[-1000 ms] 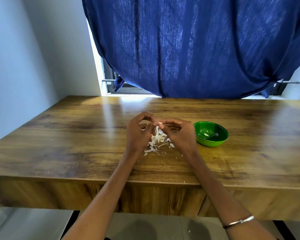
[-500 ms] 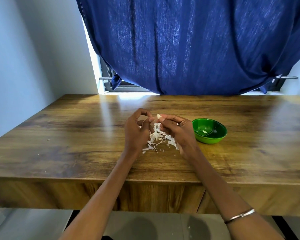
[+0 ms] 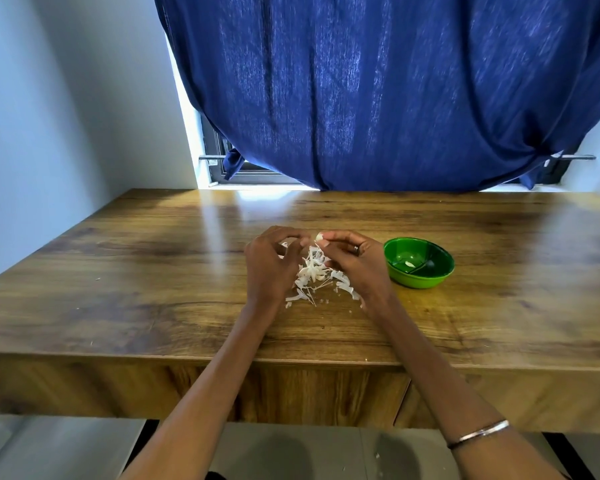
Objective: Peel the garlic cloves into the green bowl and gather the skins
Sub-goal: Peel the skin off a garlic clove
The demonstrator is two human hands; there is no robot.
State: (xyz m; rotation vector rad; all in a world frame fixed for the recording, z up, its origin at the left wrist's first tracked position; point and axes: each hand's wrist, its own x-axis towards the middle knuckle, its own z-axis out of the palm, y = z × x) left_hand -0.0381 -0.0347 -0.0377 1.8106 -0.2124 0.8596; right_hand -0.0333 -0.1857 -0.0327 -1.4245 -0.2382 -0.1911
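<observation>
My right hand [image 3: 355,263] pinches a small pale garlic clove [image 3: 318,236] between thumb and fingertips, just above the table. My left hand [image 3: 272,263] is close beside it with curled fingers, its fingertips near a strip of skin; whether it grips the skin is hard to tell. A heap of white garlic skins [image 3: 314,273] lies on the wood between and under both hands. The green bowl [image 3: 419,268] sits right of my right hand and holds a peeled clove [image 3: 408,264].
The wooden table [image 3: 153,289] runs wide to both sides, its front edge near my forearms. A dark blue curtain [image 3: 378,91] hangs over a window at the back edge. A pale wall stands on the left. Small skin flecks dot the tabletop.
Both hands stay together over the skin heap. My right hand's fingertips have worked the clove slightly further out, and the view has shifted a little.
</observation>
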